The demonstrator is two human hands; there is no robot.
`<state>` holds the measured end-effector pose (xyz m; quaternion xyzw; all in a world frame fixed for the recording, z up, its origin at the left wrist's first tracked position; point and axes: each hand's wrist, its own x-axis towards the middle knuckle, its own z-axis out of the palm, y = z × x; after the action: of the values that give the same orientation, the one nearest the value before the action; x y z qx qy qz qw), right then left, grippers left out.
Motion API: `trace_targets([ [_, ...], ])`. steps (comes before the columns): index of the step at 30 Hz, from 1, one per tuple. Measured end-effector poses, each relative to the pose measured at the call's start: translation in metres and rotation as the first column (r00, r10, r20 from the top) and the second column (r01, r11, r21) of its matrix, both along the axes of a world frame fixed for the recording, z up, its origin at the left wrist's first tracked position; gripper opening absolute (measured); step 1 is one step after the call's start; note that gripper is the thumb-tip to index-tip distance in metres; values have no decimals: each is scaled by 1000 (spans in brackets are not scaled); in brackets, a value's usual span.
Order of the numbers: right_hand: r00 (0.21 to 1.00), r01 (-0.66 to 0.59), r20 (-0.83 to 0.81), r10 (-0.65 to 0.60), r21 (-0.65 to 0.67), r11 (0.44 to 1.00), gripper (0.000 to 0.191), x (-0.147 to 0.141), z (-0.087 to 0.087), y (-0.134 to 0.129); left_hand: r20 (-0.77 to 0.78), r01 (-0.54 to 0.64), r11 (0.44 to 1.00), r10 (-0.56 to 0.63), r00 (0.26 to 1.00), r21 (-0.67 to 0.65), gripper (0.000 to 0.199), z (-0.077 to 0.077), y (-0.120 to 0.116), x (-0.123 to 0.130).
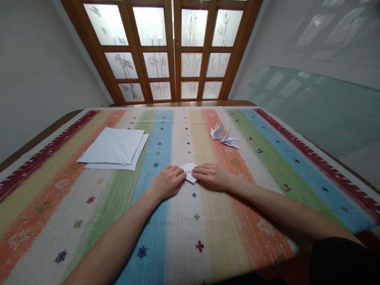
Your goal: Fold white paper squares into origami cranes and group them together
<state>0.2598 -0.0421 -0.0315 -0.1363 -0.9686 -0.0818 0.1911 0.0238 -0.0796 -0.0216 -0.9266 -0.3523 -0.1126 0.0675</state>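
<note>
A small folded piece of white paper lies at the middle of the striped tablecloth, with a crease or folded edge running across it. My left hand closes its fingers on the paper's left side. From the other side, my right hand presses its fingers together over the right end. Both hands rest low against the cloth, and their fingers hide the paper's two ends.
To the left lies a stack of white paper sheets. Two folded paper cranes sit close together at the back right. The striped tablecloth covers the table. Behind it stand wood-framed glass doors; a glass panel leans at right.
</note>
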Motion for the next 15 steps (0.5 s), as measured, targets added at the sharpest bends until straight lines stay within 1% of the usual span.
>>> trace_targets([
  [3,997,70,-40,-72,-62,996,23,3,0,-8,57,4,1000,-4,998,-8,21,-1,1,-3],
  [6,991,130,-29,-134,-90,987,31,1,0,-17,171,14,1000,-10,985,-26,24,-6,4,-6],
  [8,984,178,6,-178,-103,979,35,-4,0,-22,257,11,998,3,966,-54,24,-9,6,-7],
  [11,957,287,76,-281,-88,954,34,-14,2,-28,323,-29,995,60,945,-100,21,-11,10,-8],
  [13,932,357,98,-349,-80,931,30,-20,5,-31,330,-81,989,119,937,-126,20,-11,11,-8],
  [15,908,416,90,-408,-107,903,26,-24,7,-33,325,-146,978,188,927,-149,20,-11,11,-6],
])
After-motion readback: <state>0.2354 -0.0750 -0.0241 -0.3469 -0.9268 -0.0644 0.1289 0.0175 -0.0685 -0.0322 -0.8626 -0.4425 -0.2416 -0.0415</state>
